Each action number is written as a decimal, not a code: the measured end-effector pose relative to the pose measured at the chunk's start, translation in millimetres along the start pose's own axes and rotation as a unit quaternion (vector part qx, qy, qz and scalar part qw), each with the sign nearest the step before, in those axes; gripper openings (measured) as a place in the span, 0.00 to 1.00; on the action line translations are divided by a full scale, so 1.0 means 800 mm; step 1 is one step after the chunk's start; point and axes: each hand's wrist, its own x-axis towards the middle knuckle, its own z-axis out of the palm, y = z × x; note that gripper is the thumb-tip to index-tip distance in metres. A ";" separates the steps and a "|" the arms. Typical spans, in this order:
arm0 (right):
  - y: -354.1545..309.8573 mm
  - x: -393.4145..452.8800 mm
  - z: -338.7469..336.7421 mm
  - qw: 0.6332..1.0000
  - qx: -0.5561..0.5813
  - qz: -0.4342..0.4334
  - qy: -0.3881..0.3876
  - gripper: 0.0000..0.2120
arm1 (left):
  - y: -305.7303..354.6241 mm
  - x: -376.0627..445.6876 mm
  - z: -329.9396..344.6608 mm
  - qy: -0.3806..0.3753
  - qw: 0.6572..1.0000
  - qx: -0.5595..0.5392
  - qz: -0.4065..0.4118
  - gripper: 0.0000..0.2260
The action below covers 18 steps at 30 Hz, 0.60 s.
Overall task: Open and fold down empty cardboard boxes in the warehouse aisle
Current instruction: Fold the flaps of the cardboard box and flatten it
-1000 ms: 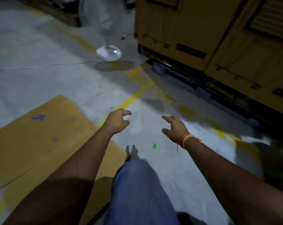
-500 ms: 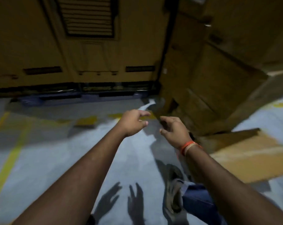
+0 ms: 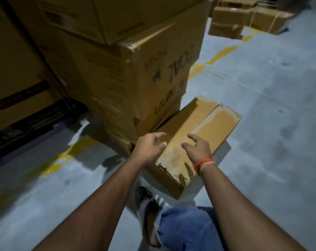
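Note:
A long, low cardboard box (image 3: 206,127) lies on the grey floor, leaning against the foot of a tall stack of boxes. One top flap stands part-way up along its left side. My left hand (image 3: 150,146) hovers over the box's near left edge with fingers loosely curled, holding nothing. My right hand (image 3: 198,147), with an orange band at the wrist, hovers above the box's top near its near end, fingers spread and bent, also holding nothing. Whether either hand touches the box is unclear.
The stack of large brown boxes (image 3: 128,69) fills the upper left. More boxes (image 3: 227,22) stand at the far right on the floor (image 3: 271,124). Yellow floor lines (image 3: 220,54) run along the aisle. My shoe (image 3: 146,205) and jeans-clad leg (image 3: 186,230) are below the box.
My view has swung right from the fan and flattened cardboard to the stack and the low box. Both hands have stayed out in front and now hang over the box.

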 end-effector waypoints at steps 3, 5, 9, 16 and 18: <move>0.033 0.042 0.004 0.996 0.007 0.081 0.042 0.28 | -0.001 0.052 0.042 -0.014 0.999 0.035 -0.014 0.22; 0.053 0.066 0.009 0.990 -0.003 0.119 0.071 0.31 | -0.007 0.086 0.062 -0.003 0.998 0.063 -0.020 0.25; 0.087 0.104 0.034 0.983 -0.008 0.160 0.092 0.38 | -0.034 0.154 0.087 -0.009 0.995 0.064 -0.082 0.30; 0.137 0.136 0.079 0.973 -0.093 0.198 0.071 0.46 | -0.094 0.262 0.112 -0.065 0.974 0.178 -0.125 0.37; 0.143 0.139 0.084 0.971 -0.117 0.188 0.085 0.45 | -0.099 0.278 0.125 -0.102 0.960 0.229 -0.126 0.42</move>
